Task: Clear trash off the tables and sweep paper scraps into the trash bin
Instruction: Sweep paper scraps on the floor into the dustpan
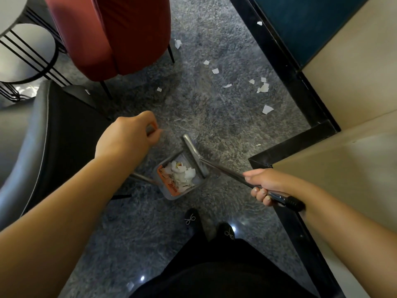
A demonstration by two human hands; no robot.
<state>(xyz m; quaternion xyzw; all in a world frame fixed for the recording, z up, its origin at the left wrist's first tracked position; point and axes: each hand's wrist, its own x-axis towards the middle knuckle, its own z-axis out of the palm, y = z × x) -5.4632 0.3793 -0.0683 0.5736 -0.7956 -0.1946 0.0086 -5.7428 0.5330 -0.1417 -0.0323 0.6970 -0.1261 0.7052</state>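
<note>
We stand over the grey floor [214,117] with the sweeping partly done. Our left hand [131,134] has its grip curled around the top of the dustpan handle [150,128], and our right hand [263,186] is wrapped around the broom handle [232,174] near its black end. The broom head [194,153] lies against the 1 o'clock edge of the dustpan [179,177], which sits on the floor just ahead of our shoes [191,219].

A heap of white paper scraps [182,174] already lies in the pan, so a good share has been gathered. What is left shows plainly: loose scraps [263,88] are strewn at about 1 o'clock from the pan, well apart from it, along the black skirting [285,67]; more lie near the red chair [111,33] at 12 o'clock, one sits under the dark chair [53,130] at 10 o'clock, and one lies at 7 o'clock near our left arm.

No trash bin is in view, so we judge the emptying is not yet done. Of the worktop, only a round table [12,9] at 10 o'clock shows, too cropped to judge.
</note>
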